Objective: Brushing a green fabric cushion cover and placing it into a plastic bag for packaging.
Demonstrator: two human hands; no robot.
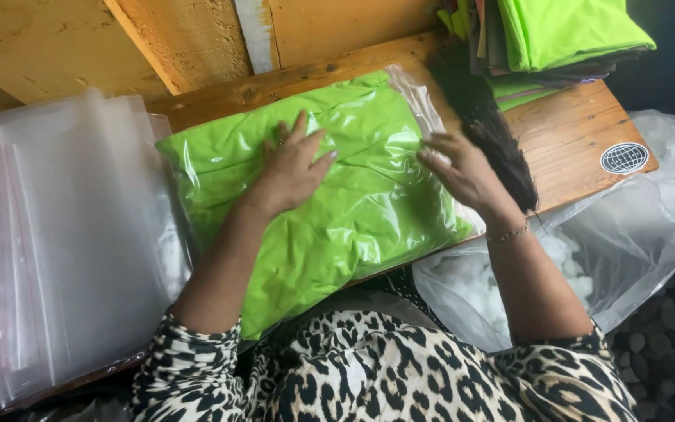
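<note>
1. Left hand (pixel 291 168): palm down, fingers (pixel 300 129) spread apart and laid flat on the bagged green garment (pixel 353 219); gripping nothing, only pressing.
2. Right hand (pixel 466 172): fingers (pixel 435 156) stretched out and loosely apart, blurred, at the bag's right edge; closed on nothing, though impossible to tell whether touching or just above the plastic.
3. Bagged green garment: folded, inside a clear plastic bag, lying on the wooden surface (pixel 572 137), directly under the left fingers and reaching just past the right fingertips. Bag's clear flap (pixel 419 98) beyond the right fingertips, lying loose.
4. Step in hand, as a judgement: flattening the packed bag, probably pressing air out.
5. Next move, as a judgement: calls for even palm pressure toward the flap, without letting the slippery plastic slide off the near edge.
6. Around: stack of empty clear bags (pixel 64 234) outside the left fingers; dark bristly bundle (pixel 494 133) just behind the right hand; pile of folded cloth (pixel 564 35) well beyond; clear sack of white pieces (pixel 611 250) below the right wrist.
</note>
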